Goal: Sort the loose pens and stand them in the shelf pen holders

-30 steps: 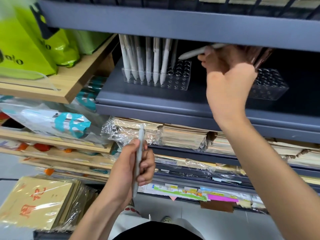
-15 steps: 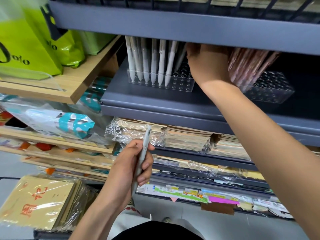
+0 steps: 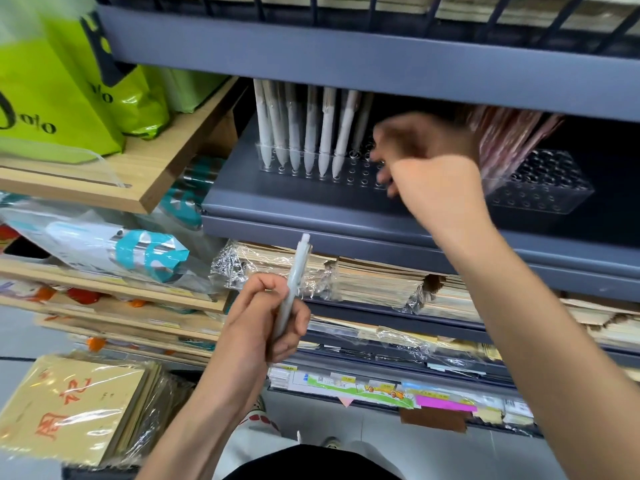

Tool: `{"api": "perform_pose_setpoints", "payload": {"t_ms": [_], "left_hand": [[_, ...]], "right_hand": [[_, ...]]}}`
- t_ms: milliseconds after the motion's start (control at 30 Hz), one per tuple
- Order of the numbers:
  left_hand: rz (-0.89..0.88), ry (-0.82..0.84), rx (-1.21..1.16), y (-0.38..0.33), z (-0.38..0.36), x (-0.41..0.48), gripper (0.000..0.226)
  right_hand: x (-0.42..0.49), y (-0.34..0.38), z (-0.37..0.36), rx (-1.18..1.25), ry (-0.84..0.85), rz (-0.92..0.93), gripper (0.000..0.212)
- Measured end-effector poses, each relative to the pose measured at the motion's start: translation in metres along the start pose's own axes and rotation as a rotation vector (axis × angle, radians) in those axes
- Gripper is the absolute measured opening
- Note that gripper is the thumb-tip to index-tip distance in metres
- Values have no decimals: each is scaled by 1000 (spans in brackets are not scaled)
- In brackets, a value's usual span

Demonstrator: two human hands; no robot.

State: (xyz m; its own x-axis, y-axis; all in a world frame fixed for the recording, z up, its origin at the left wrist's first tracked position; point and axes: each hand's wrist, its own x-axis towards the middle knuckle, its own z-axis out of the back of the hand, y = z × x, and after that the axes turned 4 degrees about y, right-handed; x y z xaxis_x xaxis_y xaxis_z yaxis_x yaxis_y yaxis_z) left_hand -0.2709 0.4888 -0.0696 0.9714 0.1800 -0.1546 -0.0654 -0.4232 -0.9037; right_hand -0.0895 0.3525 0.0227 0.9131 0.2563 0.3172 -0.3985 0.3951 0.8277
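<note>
A clear pen holder (image 3: 349, 169) with rows of holes sits on the grey shelf (image 3: 311, 202); several white pens (image 3: 298, 129) stand upright in its left part. My right hand (image 3: 426, 157) is blurred just right of those pens, over the holder's right end, fingers loosely curled, and no pen shows in it. My left hand (image 3: 273, 317) is lower, in front of the paper stacks, closed around a pale grey-white pen (image 3: 294, 282) that points up. A second clear holder (image 3: 543, 185) stands to the right with pinkish pens (image 3: 505, 140) leaning in it.
The grey shelf above (image 3: 346, 53) hangs low over the pen tops. Green bags (image 3: 52, 98) sit on a wooden shelf (image 3: 145, 171) at the left. Wrapped paper stacks (image 3: 363, 282) fill the shelves below. Wrapped yellow packs (image 3: 76, 407) lie at the lower left.
My right hand carried a white pen into the shelf, and one more pen now stands in the holder. That hand has drawn back, lower. The left hand raised its pen slightly.
</note>
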Motion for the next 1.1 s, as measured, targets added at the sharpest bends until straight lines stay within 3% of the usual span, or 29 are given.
{"api": "perform_pose_setpoints", "payload": {"t_ms": [167, 300, 467, 567, 633, 700, 833, 967, 1100], "left_hand": [[-72, 18, -5, -5, -10, 6, 6], [-160, 100, 160, -10, -18, 12, 10], [-477, 54, 550, -20, -22, 26, 16], [-720, -103, 1037, -22, -7, 46, 27], [-761, -162, 1404, -15, 5, 63, 42], [-763, -206, 1611, -3, 12, 74, 51], [-872, -307, 1638, 10, 18, 86, 51], [-936, -338, 1650, 15, 19, 92, 51], [-973, -377, 1625, 17, 20, 95, 50]], "right_hand": [[-67, -6, -4, 297, 405, 4, 12], [-74, -14, -3, 436, 462, -17, 14], [-69, -13, 13, 527, 264, 17, 11], [-61, -9, 22, 480, 22, 71, 10], [-54, -6, 25, 414, -141, 104, 9], [-45, -5, 25, 318, -297, 146, 11], [-22, -8, 15, 122, -448, 125, 4], [-4, -4, 4, 77, -338, 192, 10], [12, 4, -4, -159, -324, 169, 20]]}}
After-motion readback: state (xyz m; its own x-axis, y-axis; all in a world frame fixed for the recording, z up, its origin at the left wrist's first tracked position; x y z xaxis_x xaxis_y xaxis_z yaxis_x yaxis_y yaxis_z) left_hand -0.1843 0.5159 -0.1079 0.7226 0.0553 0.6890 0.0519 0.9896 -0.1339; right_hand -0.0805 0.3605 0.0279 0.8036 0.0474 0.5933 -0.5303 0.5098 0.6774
